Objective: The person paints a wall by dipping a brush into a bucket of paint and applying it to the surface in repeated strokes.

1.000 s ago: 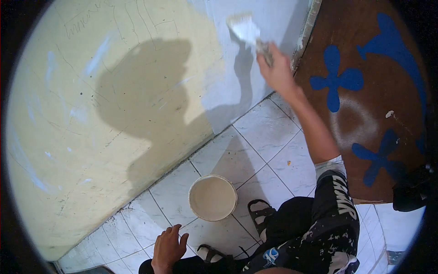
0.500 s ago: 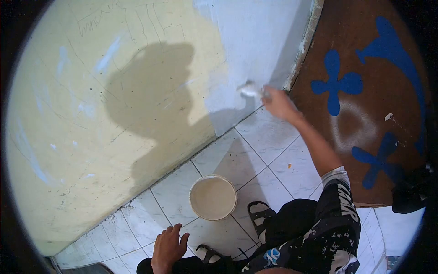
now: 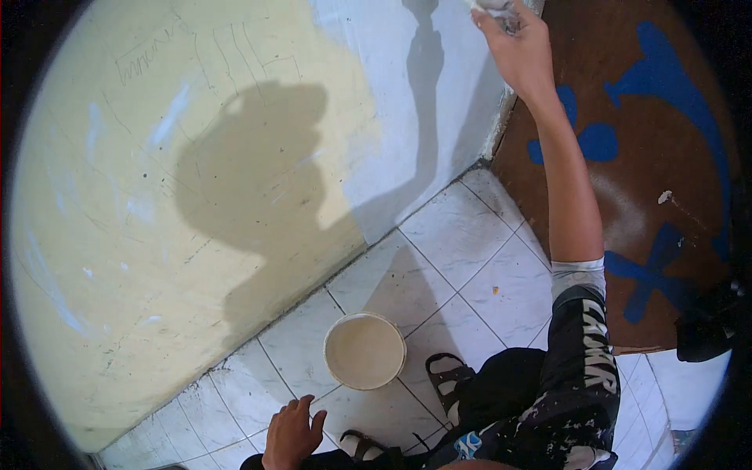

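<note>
My right hand [image 3: 523,51] is raised at the top of the view, fingers wrapped round a white-smeared paintbrush [image 3: 498,9], partly cut off by the frame edge. It is close to the upper part of the wall, where white paint [image 3: 384,94] covers the cream surface [image 3: 235,47]. My left hand [image 3: 292,435] hangs low over my lap with fingers loosely spread, holding nothing. Just beyond it, a round bucket [image 3: 365,351] of off-white paint stands on the floor.
White floor tiles [image 3: 458,227] run along the foot of the wall. To the right is a brown panel [image 3: 576,188] with blue shapes. My sandalled feet [image 3: 448,376] are beside the bucket. A dark object [image 3: 705,333] lies by the panel's lower right corner.
My right hand has swept upward with the paintbrush, from low by the wall's base to the top of the view. My left hand has barely moved; the bucket stays put.
</note>
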Demonstrator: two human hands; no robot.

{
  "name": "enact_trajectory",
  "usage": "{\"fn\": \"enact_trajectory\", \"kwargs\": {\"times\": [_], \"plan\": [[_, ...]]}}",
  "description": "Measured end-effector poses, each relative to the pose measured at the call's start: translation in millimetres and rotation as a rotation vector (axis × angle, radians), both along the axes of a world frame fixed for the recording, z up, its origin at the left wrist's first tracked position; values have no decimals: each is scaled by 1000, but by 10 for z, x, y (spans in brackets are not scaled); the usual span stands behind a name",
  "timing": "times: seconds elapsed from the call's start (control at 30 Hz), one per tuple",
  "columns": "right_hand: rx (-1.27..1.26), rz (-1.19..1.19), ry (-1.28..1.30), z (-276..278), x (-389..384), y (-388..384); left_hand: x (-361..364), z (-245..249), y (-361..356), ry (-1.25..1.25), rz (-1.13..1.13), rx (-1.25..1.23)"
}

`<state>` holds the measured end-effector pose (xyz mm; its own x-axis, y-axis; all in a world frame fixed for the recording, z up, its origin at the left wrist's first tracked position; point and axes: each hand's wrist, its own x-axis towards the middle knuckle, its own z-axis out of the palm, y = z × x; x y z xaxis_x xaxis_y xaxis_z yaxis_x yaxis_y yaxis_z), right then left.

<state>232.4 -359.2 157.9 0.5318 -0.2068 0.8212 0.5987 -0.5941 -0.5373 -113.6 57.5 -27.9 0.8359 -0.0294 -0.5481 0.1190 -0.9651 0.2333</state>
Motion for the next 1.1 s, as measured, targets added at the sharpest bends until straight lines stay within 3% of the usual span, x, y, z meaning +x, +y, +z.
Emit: {"fn": "enact_trajectory", "kwargs": {"times": [0.13, 0.2, 0.33, 0.53, 0.6, 0.63, 0.7, 0.73, 0.8, 0.83, 0.9, 1.03, 1.1], "plan": [[23, 23, -92, 56, 131, -3, -99, -173, 126, -169, -38, -65], [-155, -129, -137, -295, 392, -69, -71, -126, 104, -123, -33, -38], [-168, -97, 32, -1182, 403, -110, -45, -177, 138, -154, -50, -70], [-223, -23, 392, -1765, -26, -178, -62, -91, 84, -144, -60, -70], [-309, -53, 483, -1943, -176, -149, -33, 95, -17, -3, 1, 1], [-314, -34, 493, -2020, -191, -196, -67, 21, 34, -102, -35, -21], [-355, 57, 586, -2279, -276, -228, -156, 11, 59, -178, -57, -23], [-369, 110, 628, -2259, -387, -118, -142, 156, -12, -54, -3, -5], [-572, 452, 987, -1763, -658, 164, -233, 225, -50, -75, -5, -36], [-589, 493, 1018, -1548, -771, 385, -288, 237, -60, -36, 32, -41], [-950, 698, 1215, -1275, -1008, 915, -327, 272, -73, -77, -26, -158], [-1168, 953, 1096, -1656, -1456, 1602, -267, 338, -133, -42, -143, -205], [-1329, 1015, 1031, -2112, -1668, 1854, -247, 304, -110, -101, -293, -327]]}}
